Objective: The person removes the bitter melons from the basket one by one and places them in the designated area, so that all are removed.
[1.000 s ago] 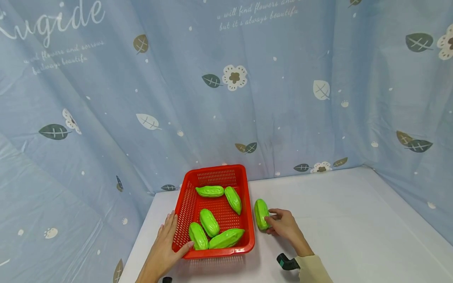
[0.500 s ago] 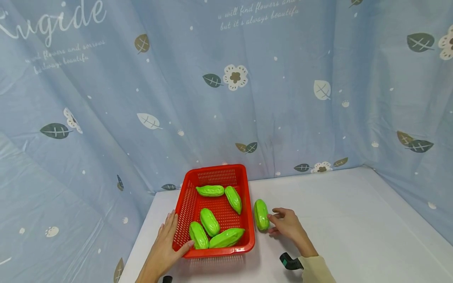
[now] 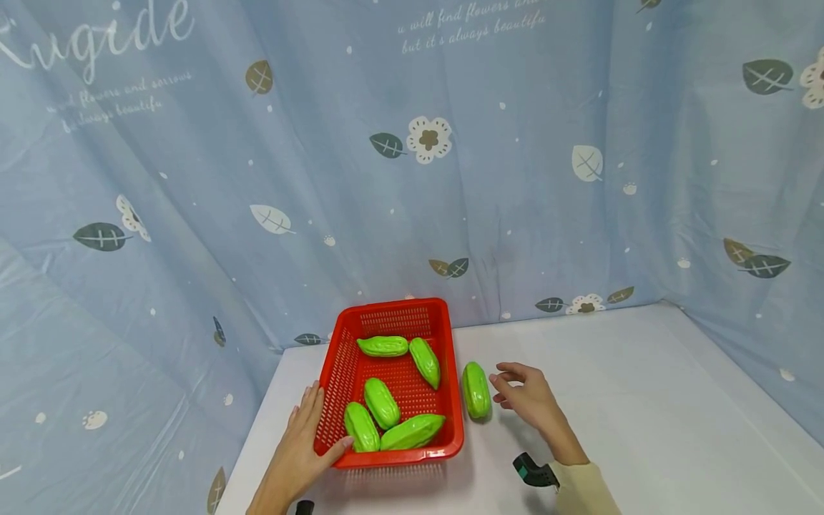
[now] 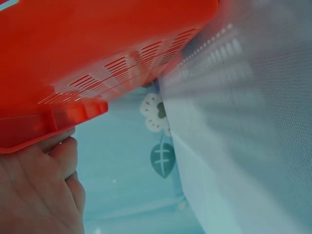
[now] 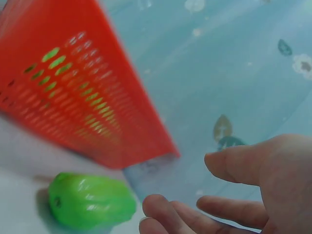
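A glossy bright-green ridged gourd [image 3: 476, 390], like a bitter melon, lies on the white table just right of the red plastic basket [image 3: 454, 429]. My right hand [image 3: 524, 393] hovers beside it, apart from it, fingers loosely bent and holding nothing. In the right wrist view, the same gourd [image 5: 90, 201] sits below the basket wall [image 5: 73, 92], left of my fingertips [image 5: 158, 204]. My left hand [image 3: 299, 443] rests on the basket's near-left corner, fingers straight along the left side and thumb over the near rim. Several similar gourds [image 3: 412, 433] lie inside the basket.
A white table [image 3: 618, 400] reaches right of the basket. Blue patterned curtains [image 3: 515, 179] hang behind it and at both sides. A black device [image 3: 534, 471] is at the right wrist.
My right hand has let go of the gourd and drawn back slightly to the right and up. The gourd stays beside the basket. The left hand has not moved.
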Action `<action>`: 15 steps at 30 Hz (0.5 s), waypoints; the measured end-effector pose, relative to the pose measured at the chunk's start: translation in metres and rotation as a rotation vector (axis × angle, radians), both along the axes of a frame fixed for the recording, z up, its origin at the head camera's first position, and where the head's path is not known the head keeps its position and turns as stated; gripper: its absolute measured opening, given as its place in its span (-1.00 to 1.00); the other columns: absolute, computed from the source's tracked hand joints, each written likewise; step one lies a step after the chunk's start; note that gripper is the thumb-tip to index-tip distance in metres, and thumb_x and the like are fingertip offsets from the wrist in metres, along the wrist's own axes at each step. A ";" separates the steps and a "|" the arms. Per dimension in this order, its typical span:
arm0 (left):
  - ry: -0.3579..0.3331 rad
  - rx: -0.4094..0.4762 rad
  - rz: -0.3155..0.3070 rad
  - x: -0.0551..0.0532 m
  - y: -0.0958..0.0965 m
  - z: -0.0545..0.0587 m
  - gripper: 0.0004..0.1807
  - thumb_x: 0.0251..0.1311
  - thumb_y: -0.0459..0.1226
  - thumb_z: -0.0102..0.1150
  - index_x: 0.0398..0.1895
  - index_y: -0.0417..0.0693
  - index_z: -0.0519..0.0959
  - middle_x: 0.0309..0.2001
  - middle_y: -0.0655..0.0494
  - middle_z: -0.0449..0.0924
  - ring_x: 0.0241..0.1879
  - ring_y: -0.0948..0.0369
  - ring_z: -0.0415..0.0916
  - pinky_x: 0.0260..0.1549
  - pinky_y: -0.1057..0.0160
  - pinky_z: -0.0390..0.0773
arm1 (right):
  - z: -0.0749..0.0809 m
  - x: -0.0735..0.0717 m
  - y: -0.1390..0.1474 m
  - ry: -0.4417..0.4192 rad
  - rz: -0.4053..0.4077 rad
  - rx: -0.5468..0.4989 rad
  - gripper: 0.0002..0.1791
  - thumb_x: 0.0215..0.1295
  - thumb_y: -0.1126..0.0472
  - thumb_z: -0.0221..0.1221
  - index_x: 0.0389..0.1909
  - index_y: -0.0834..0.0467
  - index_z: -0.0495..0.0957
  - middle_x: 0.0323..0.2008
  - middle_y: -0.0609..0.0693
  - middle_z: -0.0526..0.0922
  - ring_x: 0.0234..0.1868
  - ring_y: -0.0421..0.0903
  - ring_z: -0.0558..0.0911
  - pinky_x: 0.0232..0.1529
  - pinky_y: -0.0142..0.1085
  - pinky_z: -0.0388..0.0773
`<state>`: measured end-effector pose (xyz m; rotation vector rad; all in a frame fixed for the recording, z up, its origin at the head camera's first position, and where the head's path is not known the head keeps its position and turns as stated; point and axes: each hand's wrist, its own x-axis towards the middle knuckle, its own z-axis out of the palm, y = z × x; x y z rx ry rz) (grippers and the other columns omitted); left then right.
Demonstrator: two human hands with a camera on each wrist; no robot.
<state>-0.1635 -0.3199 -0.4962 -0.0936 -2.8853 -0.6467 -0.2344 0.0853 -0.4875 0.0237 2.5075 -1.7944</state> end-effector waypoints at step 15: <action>0.012 0.012 -0.005 0.001 -0.001 -0.001 0.15 0.21 0.24 0.26 0.67 -0.16 -0.01 0.71 -0.08 -0.12 0.68 -0.13 -0.15 0.47 0.49 -0.59 | 0.045 0.014 -0.013 0.143 0.035 -0.061 -0.56 0.45 0.15 0.26 0.25 0.26 0.59 0.03 0.21 0.74 -0.20 0.05 0.81 -0.13 -0.32 0.77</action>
